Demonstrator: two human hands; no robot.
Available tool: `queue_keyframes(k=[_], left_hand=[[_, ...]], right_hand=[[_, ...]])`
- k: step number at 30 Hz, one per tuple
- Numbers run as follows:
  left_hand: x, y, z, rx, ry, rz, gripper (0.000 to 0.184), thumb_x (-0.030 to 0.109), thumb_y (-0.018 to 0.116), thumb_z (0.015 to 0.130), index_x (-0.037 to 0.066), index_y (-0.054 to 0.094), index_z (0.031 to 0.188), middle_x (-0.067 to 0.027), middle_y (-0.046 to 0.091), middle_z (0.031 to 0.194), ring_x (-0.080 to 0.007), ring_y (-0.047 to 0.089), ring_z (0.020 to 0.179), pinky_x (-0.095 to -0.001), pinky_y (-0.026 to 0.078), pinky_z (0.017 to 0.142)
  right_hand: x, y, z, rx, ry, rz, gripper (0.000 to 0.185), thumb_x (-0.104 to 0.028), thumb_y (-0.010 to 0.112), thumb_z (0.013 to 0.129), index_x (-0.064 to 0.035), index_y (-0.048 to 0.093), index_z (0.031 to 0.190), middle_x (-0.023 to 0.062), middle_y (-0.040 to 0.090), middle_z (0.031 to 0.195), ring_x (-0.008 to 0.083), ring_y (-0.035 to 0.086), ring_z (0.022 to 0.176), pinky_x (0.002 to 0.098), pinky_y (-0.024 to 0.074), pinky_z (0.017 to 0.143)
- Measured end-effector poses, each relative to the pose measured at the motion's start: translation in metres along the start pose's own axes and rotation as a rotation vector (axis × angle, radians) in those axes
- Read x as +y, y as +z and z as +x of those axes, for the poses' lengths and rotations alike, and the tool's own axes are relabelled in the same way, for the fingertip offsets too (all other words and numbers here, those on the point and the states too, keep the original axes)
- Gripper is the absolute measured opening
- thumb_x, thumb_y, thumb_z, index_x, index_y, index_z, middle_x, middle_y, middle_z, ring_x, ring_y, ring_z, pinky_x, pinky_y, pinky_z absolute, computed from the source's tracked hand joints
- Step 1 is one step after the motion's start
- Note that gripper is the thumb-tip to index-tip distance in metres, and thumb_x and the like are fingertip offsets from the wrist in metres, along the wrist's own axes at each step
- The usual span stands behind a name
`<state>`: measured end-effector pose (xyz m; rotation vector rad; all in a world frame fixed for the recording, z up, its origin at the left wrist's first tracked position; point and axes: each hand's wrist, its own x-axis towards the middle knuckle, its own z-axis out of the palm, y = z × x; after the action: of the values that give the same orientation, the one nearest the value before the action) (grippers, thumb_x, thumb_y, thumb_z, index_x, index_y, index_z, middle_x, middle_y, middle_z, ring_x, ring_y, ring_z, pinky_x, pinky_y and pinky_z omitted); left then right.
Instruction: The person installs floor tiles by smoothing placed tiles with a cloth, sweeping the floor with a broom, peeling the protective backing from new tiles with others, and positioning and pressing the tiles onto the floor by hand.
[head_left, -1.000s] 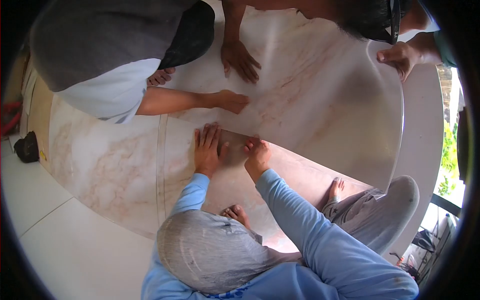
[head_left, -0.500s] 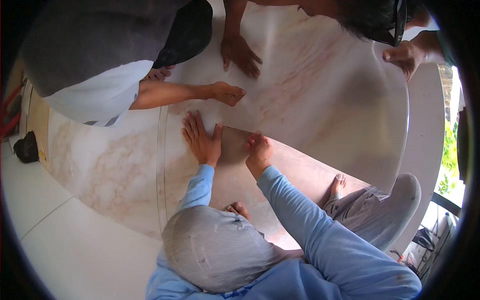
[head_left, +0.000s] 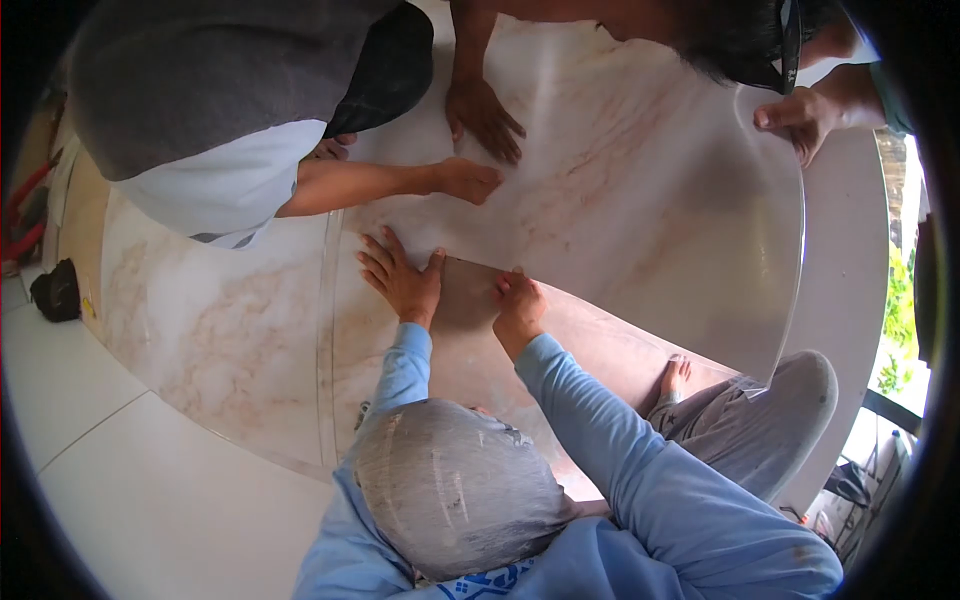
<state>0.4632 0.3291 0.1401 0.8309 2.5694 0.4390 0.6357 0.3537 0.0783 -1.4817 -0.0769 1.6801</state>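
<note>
A large glossy marble-patterned sheet lies across the floor, its right part lifted and curving up. My left hand is spread flat on the sheet near the corner where its front edge begins to lift. My right hand has its fingers closed around that front edge, thumb on top. Under the raised edge a similar marble-patterned surface shows. A co-worker's hand holds the far right edge of the sheet. Two other co-workers' hands, one flat and one curled, rest on it.
A narrow strip or seam runs along the marble surface at left. White floor tiles lie at lower left, near a black object. A co-worker in a dark cap bends in from the upper left. My bent knees frame the front.
The sheet's raised right edge has shifted slightly left. My left knee has moved over my foot, hiding most of it. Both my hands keep their places; the co-worker at left sits slightly further right.
</note>
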Motion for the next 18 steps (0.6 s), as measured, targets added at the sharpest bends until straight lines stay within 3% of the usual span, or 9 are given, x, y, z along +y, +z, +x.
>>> queue_keyframes(k=[5,9,12,16,18], left_hand=[[-0.007,0.009,0.002,0.002,0.017,-0.002,0.106,0.062,0.065,0.091,0.017,0.011,0.169,-0.0185,-0.004,0.175,-0.0435,-0.012,0.160,-0.0564,-0.006,0.127],[-0.005,0.008,-0.002,0.003,0.018,-0.025,0.101,0.061,0.062,0.093,0.017,0.012,0.169,-0.0181,-0.003,0.175,-0.0433,-0.011,0.160,-0.0563,-0.007,0.127],[-0.006,0.011,-0.001,0.024,0.018,-0.027,0.100,0.060,0.062,0.094,0.017,0.013,0.169,-0.0177,-0.002,0.175,-0.0428,-0.010,0.160,-0.0558,-0.008,0.127],[-0.011,0.015,0.001,0.046,0.033,-0.022,0.099,0.061,0.062,0.094,0.017,0.014,0.169,-0.0173,-0.002,0.176,-0.0424,-0.010,0.160,-0.0555,-0.008,0.127],[-0.011,0.014,0.001,0.041,0.034,-0.013,0.099,0.061,0.062,0.093,0.017,0.014,0.169,-0.0172,-0.003,0.176,-0.0425,-0.010,0.160,-0.0556,-0.008,0.128]], right_hand=[[-0.001,-0.007,0.003,-0.043,0.050,-0.010,0.035,-0.032,0.041,0.105,-0.0142,0.057,0.131,0.0090,0.063,0.133,0.0251,0.060,0.113,0.0396,0.0495,0.087],[-0.022,0.026,-0.033,0.181,0.091,-0.092,0.034,-0.029,0.047,0.106,-0.0128,0.057,0.134,0.0080,0.062,0.137,0.0231,0.060,0.120,0.0371,0.0500,0.088],[-0.012,0.021,-0.053,0.069,0.014,0.083,0.035,-0.026,0.053,0.107,-0.0089,0.057,0.137,0.0104,0.063,0.136,0.0239,0.062,0.119,0.0373,0.0531,0.089],[-0.026,0.035,-0.102,0.011,0.217,-0.137,0.044,-0.028,0.049,0.110,0.0011,0.052,0.143,0.0154,0.062,0.138,0.0295,0.061,0.125,0.0410,0.0538,0.102],[-0.032,0.041,-0.121,-0.166,0.124,-0.383,0.045,-0.028,0.053,0.108,0.0021,0.052,0.142,0.0179,0.061,0.141,0.0347,0.059,0.129,0.0466,0.0518,0.105]])
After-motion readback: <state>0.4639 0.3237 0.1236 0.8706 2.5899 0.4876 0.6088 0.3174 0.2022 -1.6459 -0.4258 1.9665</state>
